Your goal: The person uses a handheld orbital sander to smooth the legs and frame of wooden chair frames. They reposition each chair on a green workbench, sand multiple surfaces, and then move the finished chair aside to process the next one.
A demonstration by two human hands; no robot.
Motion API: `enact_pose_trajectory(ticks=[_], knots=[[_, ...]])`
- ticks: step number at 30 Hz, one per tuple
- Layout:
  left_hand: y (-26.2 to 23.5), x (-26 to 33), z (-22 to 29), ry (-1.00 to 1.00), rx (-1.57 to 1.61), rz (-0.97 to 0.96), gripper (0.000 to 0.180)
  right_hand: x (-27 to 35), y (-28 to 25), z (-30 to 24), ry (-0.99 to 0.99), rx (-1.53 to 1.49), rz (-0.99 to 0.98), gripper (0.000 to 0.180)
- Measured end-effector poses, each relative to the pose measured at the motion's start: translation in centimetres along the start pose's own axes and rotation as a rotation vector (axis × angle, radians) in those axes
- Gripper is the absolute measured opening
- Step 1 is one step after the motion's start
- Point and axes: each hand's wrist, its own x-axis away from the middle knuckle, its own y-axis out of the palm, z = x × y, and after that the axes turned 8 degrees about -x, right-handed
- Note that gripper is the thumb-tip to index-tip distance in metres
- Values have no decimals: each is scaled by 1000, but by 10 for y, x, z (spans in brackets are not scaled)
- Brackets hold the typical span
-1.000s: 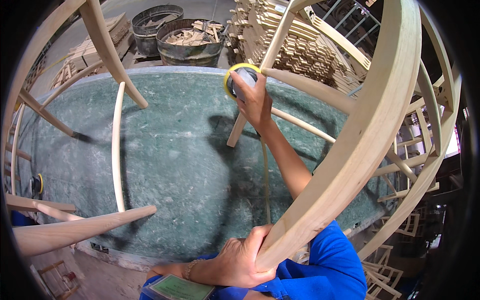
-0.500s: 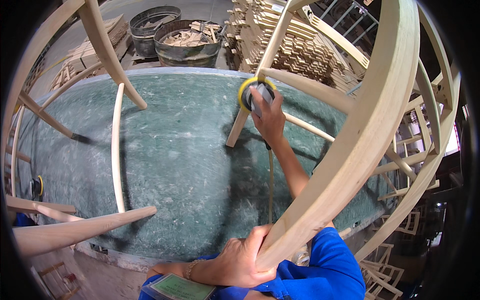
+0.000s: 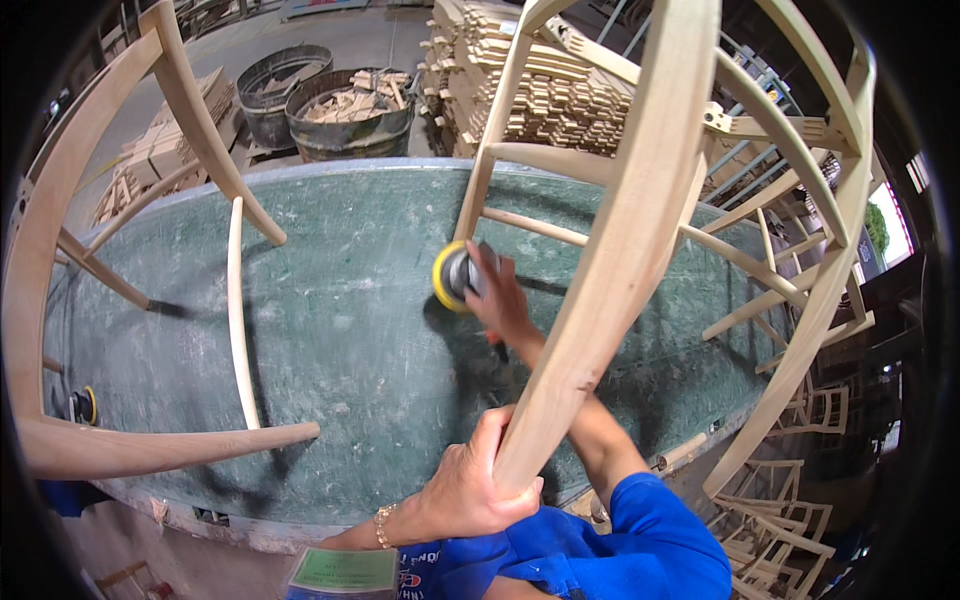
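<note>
The left hand (image 3: 470,490) clenches its fingers (image 3: 500,440) around the curved rail of a bare wooden chair frame (image 3: 620,250) standing on the green desk (image 3: 330,330). The right hand (image 3: 505,300) grips a yellow-padded orbital sander (image 3: 455,275) just beside the frame's leg, above the desk.

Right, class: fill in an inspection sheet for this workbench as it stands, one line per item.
Surface: green bench top, dusty and scuffed.
Job's things: bare wooden chair frame on the bench; round sander with yellow pad.
Clutter: second chair frame at left; another sander at the bench's left edge.
Grippers: left hand grips the frame's curved rail; right hand holds the sander.
Cables: nothing seen.
Surroundings: barrels of offcuts, stacked timber.
</note>
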Motion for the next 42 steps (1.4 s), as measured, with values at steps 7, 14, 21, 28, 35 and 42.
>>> enact_pose_trajectory(ticks=[7, 14, 21, 28, 35, 42], knots=[[10, 10, -16, -1, 33, -4, 74, 147, 22, 2, 449, -170, -153, 79], [17, 24, -21, 36, 97, 35, 61, 206, 3, -38, 484, -2, -64, 73], [26, 40, -42, 83, 93, 0, 59, 190, -74, -89, 675, -470, 191, 84], [41, 77, -91, -10, -118, -58, 55, 142, -119, -225, 293, -1193, 317, 95], [74, 115, -122, 75, -117, -87, 56, 187, -88, -261, 542, -836, 247, 84], [76, 110, -111, 280, -322, -636, 57, 258, -110, -270, 648, -780, 236, 88]])
